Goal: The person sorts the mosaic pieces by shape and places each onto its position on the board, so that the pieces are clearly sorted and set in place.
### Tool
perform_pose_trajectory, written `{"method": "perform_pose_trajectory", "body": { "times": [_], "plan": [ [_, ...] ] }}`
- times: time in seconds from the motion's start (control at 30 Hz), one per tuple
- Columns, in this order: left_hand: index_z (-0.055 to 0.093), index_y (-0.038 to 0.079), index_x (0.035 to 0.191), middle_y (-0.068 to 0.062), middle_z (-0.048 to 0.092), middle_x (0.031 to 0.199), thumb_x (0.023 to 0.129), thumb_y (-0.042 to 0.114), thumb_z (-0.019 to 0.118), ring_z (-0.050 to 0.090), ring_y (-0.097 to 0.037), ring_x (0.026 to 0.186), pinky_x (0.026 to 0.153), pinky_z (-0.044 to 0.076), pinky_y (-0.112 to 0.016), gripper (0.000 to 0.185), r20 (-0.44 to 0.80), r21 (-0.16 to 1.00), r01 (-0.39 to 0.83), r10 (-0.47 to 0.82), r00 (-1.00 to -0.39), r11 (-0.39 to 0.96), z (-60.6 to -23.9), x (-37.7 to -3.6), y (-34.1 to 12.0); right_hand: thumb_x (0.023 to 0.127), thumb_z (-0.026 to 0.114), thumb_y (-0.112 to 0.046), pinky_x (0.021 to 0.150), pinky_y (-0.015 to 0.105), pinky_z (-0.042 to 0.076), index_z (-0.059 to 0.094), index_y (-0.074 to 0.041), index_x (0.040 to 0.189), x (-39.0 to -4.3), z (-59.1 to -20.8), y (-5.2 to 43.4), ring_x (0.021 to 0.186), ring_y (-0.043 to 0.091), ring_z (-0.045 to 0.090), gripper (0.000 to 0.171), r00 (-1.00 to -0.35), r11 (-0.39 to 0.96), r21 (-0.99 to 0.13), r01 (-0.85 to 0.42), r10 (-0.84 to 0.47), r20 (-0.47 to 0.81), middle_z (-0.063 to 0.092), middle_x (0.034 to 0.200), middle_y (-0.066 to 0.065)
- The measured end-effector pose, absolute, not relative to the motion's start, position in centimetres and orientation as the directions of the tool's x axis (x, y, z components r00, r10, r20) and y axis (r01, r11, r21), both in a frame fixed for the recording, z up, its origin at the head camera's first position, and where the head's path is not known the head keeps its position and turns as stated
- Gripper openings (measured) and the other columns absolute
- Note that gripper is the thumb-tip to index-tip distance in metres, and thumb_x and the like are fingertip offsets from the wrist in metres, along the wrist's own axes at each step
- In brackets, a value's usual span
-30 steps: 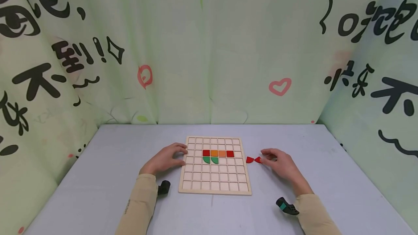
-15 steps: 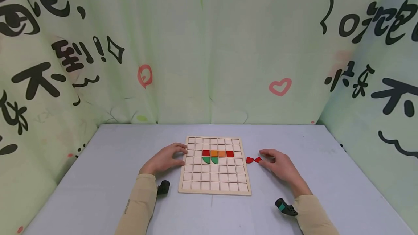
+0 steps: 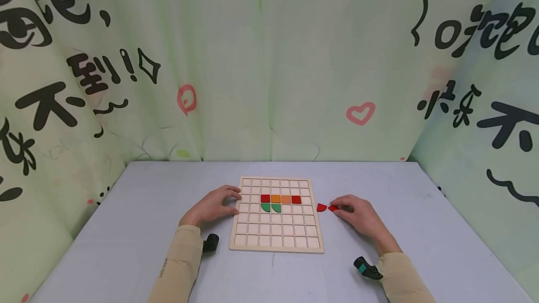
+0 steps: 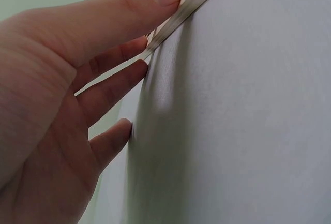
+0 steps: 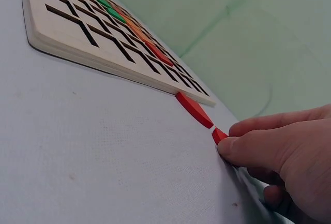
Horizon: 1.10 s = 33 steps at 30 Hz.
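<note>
A wooden grid board (image 3: 275, 248) lies on the table, holding red, orange and green pieces in some cells. At its left edge my left hand (image 3: 212, 205) rests, thumb and fingertips touching the rim with the fingers mostly straight. To the right of the board, my right hand (image 3: 360, 214) pinches a small red fan-shaped piece (image 5: 219, 135) between thumb and forefinger, low at the table surface; the fingers cover part of it. Another red quarter-circle piece (image 3: 321, 207) lies flat between that hand and the board's right edge.
A red square (image 3: 265, 198) and an orange square (image 3: 275, 199) sit in one row of the grid, two green quarter-circles (image 3: 265, 207) below. The white table (image 3: 168, 176) backs onto a printed curtain (image 3: 311, 60). A black wrist device (image 3: 367, 268) hangs by the right sleeve.
My right hand has shifted slightly left, and its thumb and forefinger have closed on the nearer red piece. The left hand and the board stay in place.
</note>
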<state>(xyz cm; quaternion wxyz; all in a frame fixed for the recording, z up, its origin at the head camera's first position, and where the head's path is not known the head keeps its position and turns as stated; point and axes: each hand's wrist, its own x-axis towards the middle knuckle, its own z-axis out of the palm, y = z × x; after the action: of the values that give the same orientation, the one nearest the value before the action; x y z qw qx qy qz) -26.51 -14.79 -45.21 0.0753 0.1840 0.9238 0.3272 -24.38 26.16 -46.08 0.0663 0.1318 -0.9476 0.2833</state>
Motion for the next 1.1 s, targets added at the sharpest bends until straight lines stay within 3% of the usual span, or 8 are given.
{"method": "perform_pose_trajectory", "body": {
  "times": [0.23, 0.53, 0.87, 1.1],
  "plan": [
    [0.064, 0.013, 0.111, 0.004, 0.048, 0.133, 0.078, 0.022, 0.074, 0.039, -0.02, 0.13, 0.108, 0.035, -0.038, 0.036, -0.035, 0.634, 0.274, 0.381, -0.924, 0.723, -45.4, -26.39, -14.75, 0.079, 0.072, -0.017, 0.073, 0.03, 0.049, 0.069, -0.012, 0.105, -24.43, -46.31, 25.9, 0.085, 0.015, 0.055, 0.026, -0.971, 0.83, -0.509, -0.227, -0.149, 0.189, 0.064, 0.1, 0.004],
    [0.064, 0.011, 0.11, 0.002, 0.05, 0.132, 0.078, 0.021, 0.073, 0.042, -0.02, 0.128, 0.107, 0.036, -0.038, 0.035, -0.004, 0.626, 0.311, 0.402, -0.916, 0.715, -45.2, -26.38, -14.79, 0.082, 0.069, -0.014, 0.083, 0.041, 0.051, 0.063, -0.01, 0.114, -24.36, -46.04, 26.09, 0.09, 0.018, 0.056, 0.034, -0.973, 0.821, -0.525, -0.225, -0.159, 0.168, 0.065, 0.103, 0.005],
    [0.064, 0.012, 0.11, 0.003, 0.049, 0.133, 0.078, 0.02, 0.074, 0.04, -0.021, 0.129, 0.108, 0.035, -0.039, 0.035, -0.026, 0.637, 0.28, 0.382, -0.924, 0.719, -45.04, -26.34, -14.76, 0.08, 0.071, -0.013, 0.073, 0.029, 0.05, 0.064, -0.009, 0.109, -24.57, -46.46, 25.92, 0.085, 0.017, 0.053, 0.031, -0.973, 0.829, -0.517, -0.215, -0.133, 0.19, 0.062, 0.1, 0.006],
    [0.064, 0.013, 0.111, 0.003, 0.049, 0.133, 0.078, 0.021, 0.074, 0.04, -0.02, 0.129, 0.108, 0.035, -0.039, 0.036, -0.032, 0.628, 0.281, 0.385, -0.922, 0.726, -45.12, -26.5, -14.7, 0.08, 0.072, -0.018, 0.077, 0.034, 0.051, 0.062, -0.008, 0.113, -24.57, -46.4, 25.91, 0.085, 0.017, 0.054, 0.036, -0.977, 0.837, -0.514, -0.189, -0.107, 0.186, 0.063, 0.101, 0.007]
  ]
}}
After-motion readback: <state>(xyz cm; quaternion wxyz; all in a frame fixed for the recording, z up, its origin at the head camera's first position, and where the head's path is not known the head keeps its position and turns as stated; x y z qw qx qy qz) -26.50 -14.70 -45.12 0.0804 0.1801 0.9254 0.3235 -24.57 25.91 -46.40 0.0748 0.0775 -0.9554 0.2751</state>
